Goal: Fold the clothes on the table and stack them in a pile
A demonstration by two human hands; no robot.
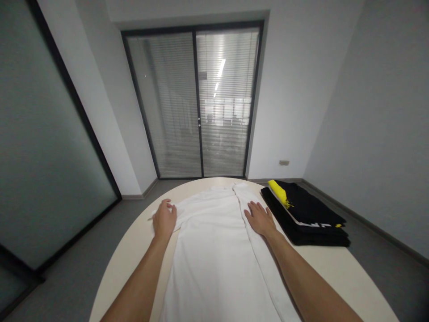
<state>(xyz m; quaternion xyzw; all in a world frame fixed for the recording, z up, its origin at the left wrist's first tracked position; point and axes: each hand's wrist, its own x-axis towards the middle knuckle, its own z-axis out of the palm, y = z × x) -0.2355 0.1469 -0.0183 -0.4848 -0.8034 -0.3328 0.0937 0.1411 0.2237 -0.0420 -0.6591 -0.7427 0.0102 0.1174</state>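
A white T-shirt (214,250) lies spread over the round table, with its right side folded inward as a long strip. My left hand (165,220) is at the sleeve on the left, its fingers curled and closed on the cloth. Part of that sleeve is hidden under the hand. Flat on the folded strip rests my right hand (260,218), fingers stretched out and holding nothing. The near end of the shirt runs out of the bottom of the view.
A stack of folded black clothes (311,214), with a yellow patch on top, sits on the right side of the cream table (129,250). Beyond the table stand a glass door with blinds (197,107) and white walls. A dark-framed glass panel (50,134) is at the left.
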